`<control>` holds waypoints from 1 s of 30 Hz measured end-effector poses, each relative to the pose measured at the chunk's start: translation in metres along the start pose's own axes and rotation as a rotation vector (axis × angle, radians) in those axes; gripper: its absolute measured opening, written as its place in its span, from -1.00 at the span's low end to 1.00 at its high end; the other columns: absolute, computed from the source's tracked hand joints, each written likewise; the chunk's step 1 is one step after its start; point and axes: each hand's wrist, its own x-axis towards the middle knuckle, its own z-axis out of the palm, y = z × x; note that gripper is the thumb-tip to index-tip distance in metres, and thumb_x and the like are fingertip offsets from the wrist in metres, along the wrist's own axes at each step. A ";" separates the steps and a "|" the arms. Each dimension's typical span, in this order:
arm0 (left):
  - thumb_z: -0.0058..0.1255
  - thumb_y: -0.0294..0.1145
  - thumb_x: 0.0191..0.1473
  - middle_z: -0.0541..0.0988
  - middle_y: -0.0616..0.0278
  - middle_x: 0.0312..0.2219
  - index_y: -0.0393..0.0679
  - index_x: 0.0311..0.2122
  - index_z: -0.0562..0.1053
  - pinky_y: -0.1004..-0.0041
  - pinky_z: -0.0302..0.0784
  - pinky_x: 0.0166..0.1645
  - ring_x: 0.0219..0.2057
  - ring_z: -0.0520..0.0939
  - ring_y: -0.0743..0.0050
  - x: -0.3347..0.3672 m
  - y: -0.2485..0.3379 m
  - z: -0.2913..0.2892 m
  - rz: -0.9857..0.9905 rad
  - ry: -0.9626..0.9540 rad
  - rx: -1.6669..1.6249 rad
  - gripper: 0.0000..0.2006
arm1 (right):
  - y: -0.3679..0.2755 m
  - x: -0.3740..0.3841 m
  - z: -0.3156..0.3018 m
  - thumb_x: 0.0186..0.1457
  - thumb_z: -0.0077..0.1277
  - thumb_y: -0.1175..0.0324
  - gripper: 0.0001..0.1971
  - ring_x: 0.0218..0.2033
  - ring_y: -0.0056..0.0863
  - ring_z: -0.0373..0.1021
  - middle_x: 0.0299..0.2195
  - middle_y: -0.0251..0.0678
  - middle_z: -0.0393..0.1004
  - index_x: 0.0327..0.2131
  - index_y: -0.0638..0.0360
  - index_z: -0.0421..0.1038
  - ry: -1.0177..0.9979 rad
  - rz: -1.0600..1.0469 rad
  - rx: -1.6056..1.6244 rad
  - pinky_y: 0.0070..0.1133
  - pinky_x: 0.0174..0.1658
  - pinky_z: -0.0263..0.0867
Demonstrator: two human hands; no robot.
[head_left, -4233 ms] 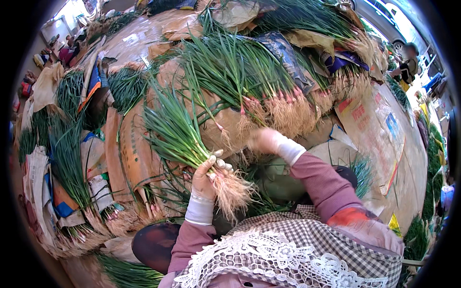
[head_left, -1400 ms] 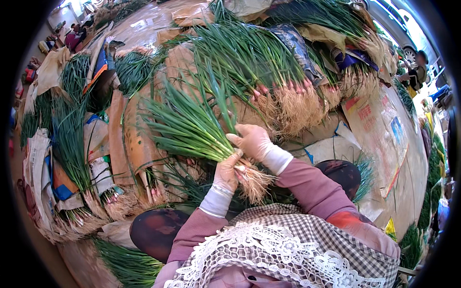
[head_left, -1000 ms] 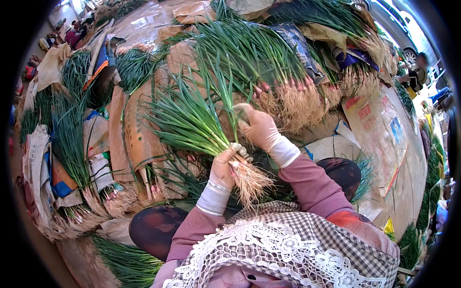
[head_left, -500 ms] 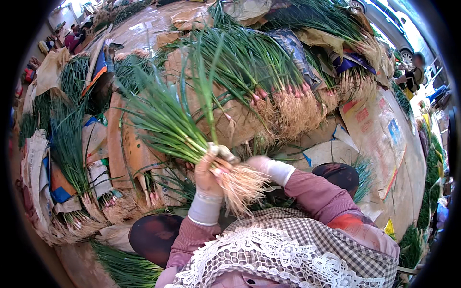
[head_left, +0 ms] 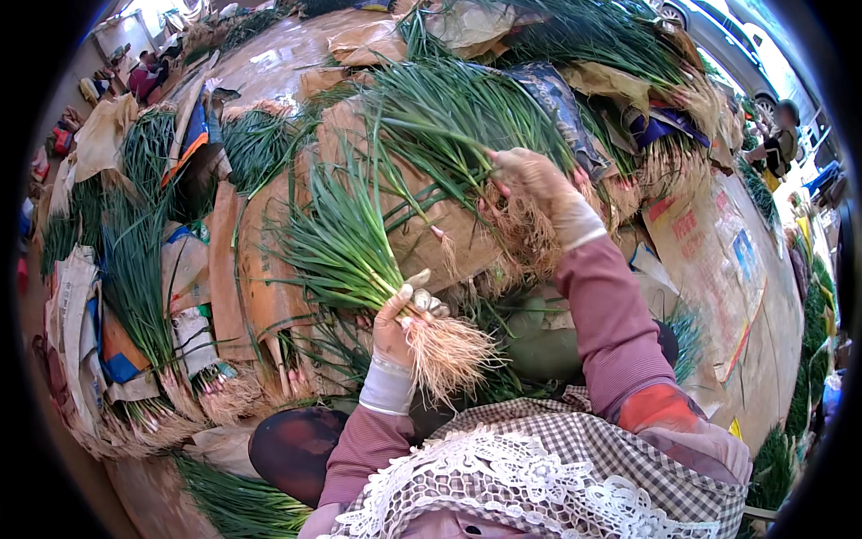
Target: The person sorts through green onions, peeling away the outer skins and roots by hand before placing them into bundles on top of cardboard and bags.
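Note:
A bunch of green garlic (head_left: 359,256), with long green leaves and a thick tuft of pale roots, is wrapped in the fingers of my left hand (head_left: 395,332). The leaves point up and to the left, and the roots hang to the right. Farther off, my right hand (head_left: 543,187) is closed at the root end of the green garlic pile (head_left: 458,108). A pale stalk runs left from its fingertips, over the leaves of the pile. Behind the hand, pinkish bulbs and tangled roots are partly hidden. One loose stalk (head_left: 417,211) lies left of the pile.
More bundles of green garlic (head_left: 135,278) lie at the left among sacking and cardboard (head_left: 229,269). Flattened sacks (head_left: 709,260) cover the ground at the right. My knee (head_left: 292,454) is at lower left. Another person (head_left: 779,139) and a parked car (head_left: 727,49) are far right.
My right hand has moved from beside the held bunch's roots up and away to the pile, where it now grips a stalk. My left hand still holds its bunch, almost in place.

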 end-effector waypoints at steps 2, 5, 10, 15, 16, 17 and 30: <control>-0.20 -0.40 -0.10 0.44 0.18 -0.52 -0.40 -0.22 0.29 0.40 0.29 -0.24 -0.45 0.40 0.35 -0.005 0.005 -0.011 0.005 0.067 0.024 -0.68 | -0.012 -0.036 0.026 -0.02 -0.15 0.25 -0.77 -0.69 -0.72 0.10 -0.71 -0.45 0.18 -0.60 0.17 0.29 0.024 -0.016 0.275 -0.76 -0.59 0.04; -0.20 -0.42 -0.10 0.42 -0.02 -0.31 -0.39 -0.26 0.30 0.16 0.24 -0.06 -0.25 0.42 0.14 0.007 -0.007 -0.005 -0.050 0.238 0.175 -0.72 | 0.031 -0.090 0.056 -0.01 -0.16 0.23 -0.79 -0.56 -0.49 0.25 -0.62 -0.29 0.29 -0.46 0.16 0.34 -0.019 -0.450 -0.730 -0.58 -0.44 0.19; -0.18 -0.47 -0.10 0.46 0.08 -0.55 -0.36 -0.31 0.33 0.52 0.44 -0.41 -0.54 0.49 0.36 0.000 -0.025 -0.013 -0.100 0.389 0.390 -0.78 | 0.060 -0.105 0.084 -0.05 -0.17 0.09 -0.66 -0.51 -0.30 0.30 -0.52 -0.14 0.37 -0.39 0.21 0.33 -0.095 0.010 -0.660 -0.52 -0.40 0.19; -0.16 -0.43 -0.10 0.44 0.10 -0.58 -0.32 -0.47 0.37 0.43 0.39 -0.32 -0.56 0.47 0.32 -0.004 -0.030 -0.007 -0.152 0.306 0.407 -0.84 | 0.066 -0.077 0.114 -0.03 -0.16 0.19 -0.72 -0.60 -0.50 0.23 -0.67 -0.29 0.28 -0.55 0.25 0.26 -0.129 0.125 -0.207 -0.55 -0.50 0.16; -0.16 -0.42 -0.10 0.44 0.10 -0.58 -0.31 -0.49 0.37 0.41 0.38 -0.31 -0.56 0.46 0.31 -0.005 -0.028 0.001 -0.129 0.258 0.301 -0.84 | 0.067 -0.079 0.117 -0.05 -0.15 0.19 -0.72 -0.57 -0.39 0.27 -0.64 -0.20 0.33 -0.52 0.26 0.28 -0.091 0.257 0.042 -0.51 -0.46 0.18; -0.17 -0.39 -0.09 0.43 0.12 -0.58 -0.29 -0.51 0.36 0.38 0.36 -0.28 -0.54 0.46 0.30 -0.008 -0.024 0.015 -0.097 0.234 0.206 -0.84 | 0.069 -0.081 0.119 -0.05 -0.14 0.24 -0.77 -0.54 -0.38 0.30 -0.59 -0.20 0.36 -0.47 0.24 0.32 -0.088 0.191 -0.121 -0.50 -0.44 0.21; -0.22 -0.36 -0.09 0.42 0.23 -0.62 -0.41 -0.07 0.14 0.30 0.34 -0.25 -0.49 0.45 0.28 -0.005 -0.019 -0.014 -0.127 0.270 0.140 -0.54 | 0.025 0.001 0.033 -0.12 -0.11 0.32 -0.78 -0.36 -0.29 0.31 -0.39 -0.15 0.35 -0.34 0.16 0.26 0.459 -0.247 -1.122 -0.48 -0.26 0.23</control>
